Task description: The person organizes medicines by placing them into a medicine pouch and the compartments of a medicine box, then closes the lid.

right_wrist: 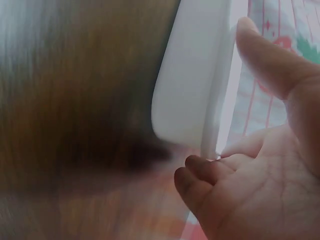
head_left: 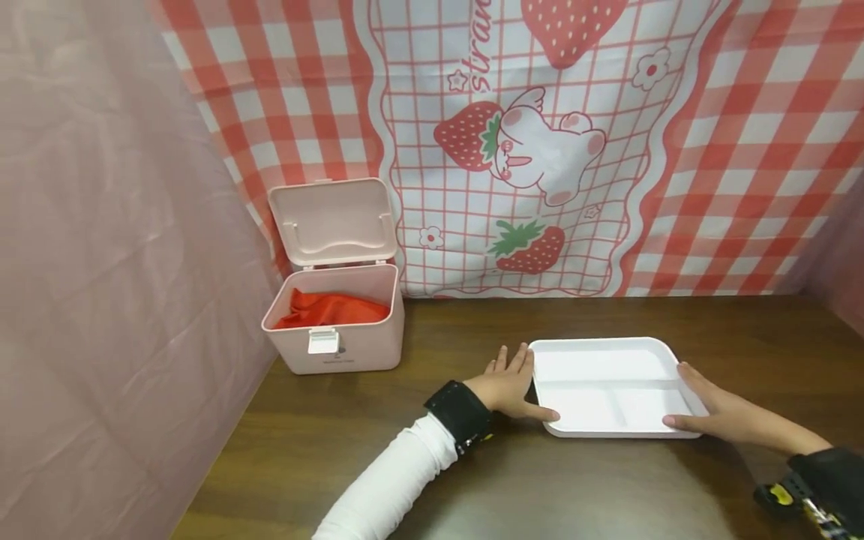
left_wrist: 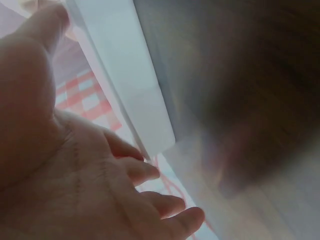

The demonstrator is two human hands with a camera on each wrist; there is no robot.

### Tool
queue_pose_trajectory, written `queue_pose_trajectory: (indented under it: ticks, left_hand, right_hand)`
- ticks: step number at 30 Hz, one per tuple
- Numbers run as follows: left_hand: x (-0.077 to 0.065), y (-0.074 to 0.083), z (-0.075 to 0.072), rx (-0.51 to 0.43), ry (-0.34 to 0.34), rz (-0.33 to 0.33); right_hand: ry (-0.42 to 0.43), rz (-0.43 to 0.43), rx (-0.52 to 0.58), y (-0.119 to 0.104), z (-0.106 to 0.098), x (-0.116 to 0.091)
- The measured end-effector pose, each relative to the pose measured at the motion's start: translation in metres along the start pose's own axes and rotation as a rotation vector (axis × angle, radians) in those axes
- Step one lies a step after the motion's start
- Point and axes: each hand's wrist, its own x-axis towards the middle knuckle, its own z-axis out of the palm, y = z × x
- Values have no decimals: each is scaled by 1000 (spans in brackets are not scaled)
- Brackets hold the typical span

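Note:
A white divided tray [head_left: 594, 364] lies on the wooden table in the head view, one long compartment at the back and two smaller ones in front. At its left end is my left hand [head_left: 508, 388], fingers spread and fairly straight along the side, thumb at the front left corner. My right hand [head_left: 725, 412] is at the opposite end, its thumb over the rim near the front and fingers reaching along the right side. Both wrist views show the tray's outer wall [left_wrist: 120, 65] beside extended fingers; on the right, the fingertips [right_wrist: 192, 170] are near a tray corner.
A pink box [head_left: 358, 349] stands at the back left, lid [head_left: 334, 221] raised, with red cloth [head_left: 331, 309] inside. Behind the wooden table [head_left: 445, 330] hangs a red checked strawberry curtain [head_left: 324, 97]. Pale pink fabric [head_left: 121, 262] borders the left side.

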Motion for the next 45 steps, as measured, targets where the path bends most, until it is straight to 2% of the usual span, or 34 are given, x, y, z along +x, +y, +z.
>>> queue_pose_trajectory:
  ticks: [3,9,14,20,25,28,35,43,45]
  left_hand:
    - [-10,-15,1,-7,-15,6]
    - [-34,-41,4,-62,-42,27]
    - [-57,-58,9,-97,-37,38]
    - [-82,-70,12,-81,-3,66]
    - [-97,-79,13,-101,11,86]
    - [-104,-85,13,-104,24,91]
    - [-113,-92,14,-96,25,103]
    - [-115,-95,17,-109,24,109]
    - [-115,-96,18,-117,19,104]
  right_hand:
    - [23,-71,-5,-8,12,-1]
    - [47,-121,-88,-27,32,-4]
    - [68,-215,-118,-39,46,-6]
    - [120,-379,-108,-51,63,-14]
    - [198,-459,-164,-62,74,-18]
    - [225,-480,-176,-69,79,-18]
    - [204,-465,-146,-76,88,-22]
    - [247,-488,-191,-76,86,-23]
    - [233,-453,-206,-76,83,-25]
